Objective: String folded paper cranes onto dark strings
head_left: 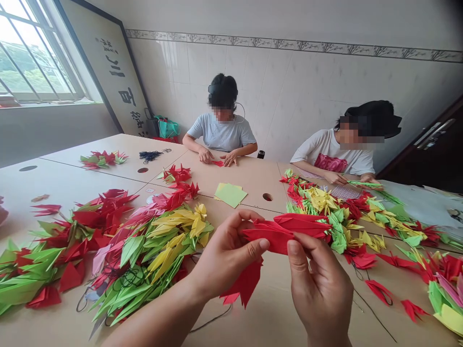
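A folded red paper crane (285, 230) is pinched between both of my hands, with another red paper piece (244, 284) hanging below it. My left hand (227, 253) grips the crane's left side between thumb and fingers. My right hand (318, 289) holds its right side from below, thumb raised against the paper. Heaps of red, green, yellow and pink paper cranes (144, 250) lie on the table to my left. A similar heap (336, 212) spreads to my right, near my right hand.
Across the tan table (253, 180), one person (220, 125) handles a small red paper, and another (336, 154) handles strung green paper. Loose yellow-green sheets (230, 194) lie in front of me. Black thread (150, 155) and more cranes (103, 159) sit farther left.
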A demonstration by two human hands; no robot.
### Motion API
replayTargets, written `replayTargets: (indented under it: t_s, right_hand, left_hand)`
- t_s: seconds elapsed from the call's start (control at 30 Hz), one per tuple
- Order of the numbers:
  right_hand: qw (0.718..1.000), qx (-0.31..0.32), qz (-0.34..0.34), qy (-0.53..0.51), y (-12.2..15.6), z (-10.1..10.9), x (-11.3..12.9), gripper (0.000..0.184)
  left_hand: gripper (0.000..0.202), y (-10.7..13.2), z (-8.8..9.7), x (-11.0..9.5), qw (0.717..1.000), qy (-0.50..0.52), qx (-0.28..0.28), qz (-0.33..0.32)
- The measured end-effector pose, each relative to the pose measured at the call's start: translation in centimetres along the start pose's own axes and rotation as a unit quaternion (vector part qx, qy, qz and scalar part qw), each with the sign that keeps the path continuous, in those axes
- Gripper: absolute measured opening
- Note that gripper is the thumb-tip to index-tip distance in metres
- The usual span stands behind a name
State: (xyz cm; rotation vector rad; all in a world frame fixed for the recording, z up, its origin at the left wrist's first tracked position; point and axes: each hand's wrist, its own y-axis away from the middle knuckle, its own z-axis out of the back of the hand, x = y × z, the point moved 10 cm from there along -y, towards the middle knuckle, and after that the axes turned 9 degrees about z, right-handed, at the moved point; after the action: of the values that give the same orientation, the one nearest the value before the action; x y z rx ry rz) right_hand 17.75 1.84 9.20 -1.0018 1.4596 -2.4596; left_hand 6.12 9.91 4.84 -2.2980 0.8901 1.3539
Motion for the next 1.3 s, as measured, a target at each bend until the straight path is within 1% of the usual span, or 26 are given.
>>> replayTargets:
  t_s: [0.13, 0.23, 0.33, 0.43, 0.53, 0.6, 0.7, 0.8, 0.9, 0.97, 1.0, 1.03, 1.07, 1.13, 1.2, 1.23, 1.3]
  right_hand:
    - [1.0, 0.018, -0.015, 0.007, -0.1, -0.3, -0.5, 0.013]
    - [0.999, 0.023, -0.026, -0.004, 0.0, -0.5, -1.0, 0.013]
    - [0.999, 0.004, -0.027, -0.035, 0.1, -0.5, -1.1, 0.015]
    - [0.994, -0.042, -0.025, -0.097, 0.2, -0.2, -1.2, 0.018]
    - [0.985, -0.086, -0.011, -0.147, 0.3, 0.3, -1.0, 0.034]
    - [0.982, -0.094, 0.029, -0.162, 0.1, 0.4, -0.2, 0.044]
    - [0.979, -0.098, 0.087, -0.155, -0.1, 0.6, 1.1, 0.055]
    - [0.979, -0.106, 0.106, -0.137, -0.1, 0.8, 1.5, 0.066]
    - [0.979, -0.073, 0.133, -0.138, 0.0, 0.4, 1.7, 0.086]
    - [0.977, -0.048, 0.149, -0.145, 0.2, 0.2, 1.9, 0.094]
    - [0.976, -0.035, 0.147, -0.154, 0.2, 0.1, 1.8, 0.094]
    - [0.977, -0.021, 0.133, -0.167, 0.2, 0.0, 1.5, 0.09]
    - [0.978, -0.003, 0.11, -0.179, 0.2, -0.1, 1.2, 0.081]
    - [0.978, 0.038, 0.071, -0.194, 0.2, -0.6, 0.9, 0.059]
    - [0.976, 0.063, 0.048, -0.203, 0.2, -0.7, 0.9, 0.041]
    - [0.974, 0.068, 0.046, -0.21, 0.1, -0.7, 1.0, 0.036]
    - [0.969, 0.076, 0.038, -0.234, -0.1, -0.6, 1.0, 0.033]
  left_hand:
    - [0.022, 0.3, 0.5, -1.0, 0.998, -0.036, -0.031, -0.036]
    - [0.021, 0.3, 0.7, -1.3, 0.996, -0.062, -0.05, -0.045]
    - [0.026, 0.3, 0.9, -1.5, 0.994, -0.074, -0.065, -0.05]
    - [0.028, 0.3, 1.0, -1.3, 0.994, -0.075, -0.069, -0.044]
    - [0.027, 0.2, 1.1, -0.9, 0.996, -0.063, -0.06, -0.02]
    - [0.025, 0.1, 1.0, -0.7, 0.998, -0.049, -0.045, -0.008]
    - [0.025, -0.1, 0.9, -0.5, 0.999, -0.029, -0.028, 0.007]
    - [0.026, -0.3, 1.2, -0.2, 0.999, -0.02, -0.024, 0.019]
    - [0.028, -0.5, 1.5, 0.0, 0.999, -0.023, -0.03, 0.024]
    - [0.029, -0.6, 1.6, 0.2, 0.999, -0.028, -0.034, 0.028]
    - [0.029, -0.6, 1.6, 0.2, 0.999, -0.028, -0.035, 0.03]
    - [0.03, -0.7, 1.5, 0.3, 0.999, -0.026, -0.035, 0.032]
    - [0.03, -0.7, 1.5, 0.2, 0.999, -0.022, -0.035, 0.03]
    - [0.031, -0.6, 1.6, 0.0, 0.999, -0.016, -0.04, 0.018]
    - [0.031, -0.5, 1.6, -0.5, 0.999, -0.01, -0.047, -0.002]
    - [0.031, -0.5, 1.6, -0.6, 0.999, -0.005, -0.047, -0.01]
    - [0.032, -0.4, 1.5, -0.8, 0.999, 0.009, -0.04, -0.02]
